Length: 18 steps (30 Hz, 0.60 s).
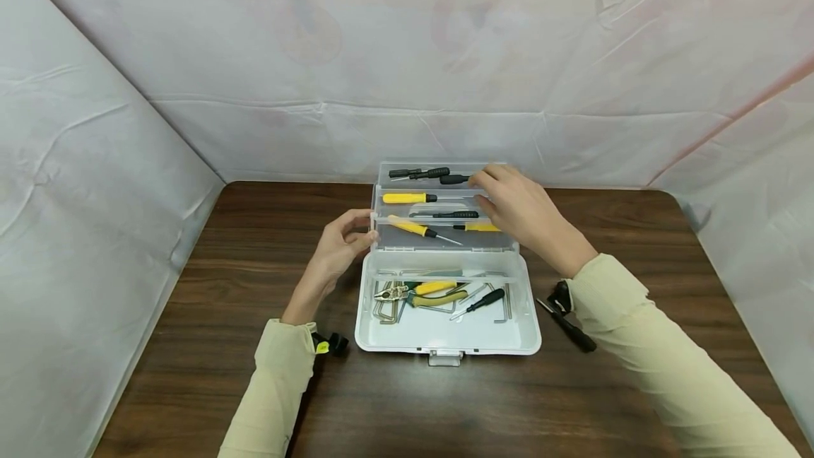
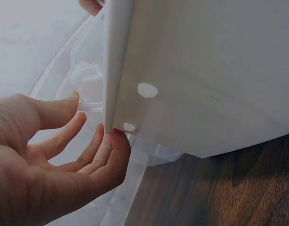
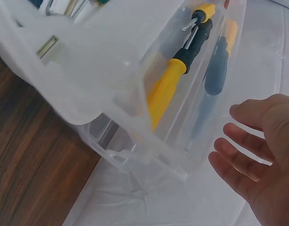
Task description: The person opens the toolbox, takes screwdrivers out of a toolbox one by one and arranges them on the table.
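Observation:
A white toolbox [image 1: 407, 339] stands open on the table, its clear stepped trays [image 1: 384, 240] raised at the back. My left hand [image 1: 340, 246] holds the trays' left edge; in the left wrist view its thumb is at a clear plastic strip and its other fingertips touch the white panel [image 2: 205, 70] from below. At the top tray, my right hand [image 1: 524, 207] is close to a black-handled screwdriver [image 1: 453, 179]. Its fingers are loosely bent with nothing between them in the right wrist view. Yellow-handled screwdrivers [image 1: 407, 198] lie in the lower trays.
Inside the base are pliers [image 1: 439, 298], a black-handled screwdriver [image 1: 486, 300] and several hex keys [image 1: 386, 315]. Another black screwdriver [image 1: 575, 333] lies on the table [image 1: 483, 408], right of the box. White cloth [image 1: 381, 55] hangs behind and at both sides.

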Each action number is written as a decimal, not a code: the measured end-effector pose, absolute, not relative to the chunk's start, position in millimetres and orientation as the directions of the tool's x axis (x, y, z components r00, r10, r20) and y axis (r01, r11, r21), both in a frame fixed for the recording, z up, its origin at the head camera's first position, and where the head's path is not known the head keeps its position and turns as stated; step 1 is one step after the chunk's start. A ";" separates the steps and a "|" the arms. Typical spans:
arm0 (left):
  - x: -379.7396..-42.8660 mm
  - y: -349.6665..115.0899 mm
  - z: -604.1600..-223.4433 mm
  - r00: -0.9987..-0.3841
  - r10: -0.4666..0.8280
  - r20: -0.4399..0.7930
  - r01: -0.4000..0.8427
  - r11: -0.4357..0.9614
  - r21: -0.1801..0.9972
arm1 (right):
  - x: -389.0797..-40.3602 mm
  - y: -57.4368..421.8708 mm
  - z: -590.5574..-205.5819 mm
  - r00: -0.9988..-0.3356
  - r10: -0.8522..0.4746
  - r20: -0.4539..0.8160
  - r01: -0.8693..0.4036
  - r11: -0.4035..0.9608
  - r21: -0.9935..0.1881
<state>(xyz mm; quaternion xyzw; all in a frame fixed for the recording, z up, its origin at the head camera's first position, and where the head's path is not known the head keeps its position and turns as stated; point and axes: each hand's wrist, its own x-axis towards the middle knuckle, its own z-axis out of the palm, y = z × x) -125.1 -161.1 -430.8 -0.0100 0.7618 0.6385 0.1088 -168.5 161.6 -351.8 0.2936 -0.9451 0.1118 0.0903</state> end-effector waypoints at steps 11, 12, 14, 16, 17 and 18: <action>-126.5 -158.4 -430.3 -0.975 0.122 -0.183 -0.157 0.197 0.968 | -188.2 145.3 -346.3 -0.815 -0.554 0.170 -0.578 0.801 -0.159; -126.7 -158.5 -430.4 -0.975 0.124 -0.183 -0.156 0.199 0.967 | -190.6 144.2 -346.8 -0.816 -0.554 0.164 -0.576 0.801 -0.164; -127.0 -158.5 -430.7 -0.975 0.127 -0.180 -0.153 0.198 0.968 | -195.1 142.2 -347.8 -0.815 -0.560 0.150 -0.579 0.797 -0.169; -127.2 -158.1 -430.9 -0.976 0.130 -0.176 -0.150 0.189 0.970 | -199.0 140.4 -348.5 -0.814 -0.564 0.141 -0.581 0.796 -0.170; -127.1 -157.9 -430.9 -0.976 0.131 -0.174 -0.148 0.187 0.971 | -200.8 139.7 -348.9 -0.812 -0.567 0.139 -0.584 0.794 -0.171; -127.1 -157.9 -431.0 -0.976 0.131 -0.173 -0.147 0.185 0.972 | -202.3 139.0 -349.2 -0.809 -0.572 0.134 -0.587 0.791 -0.171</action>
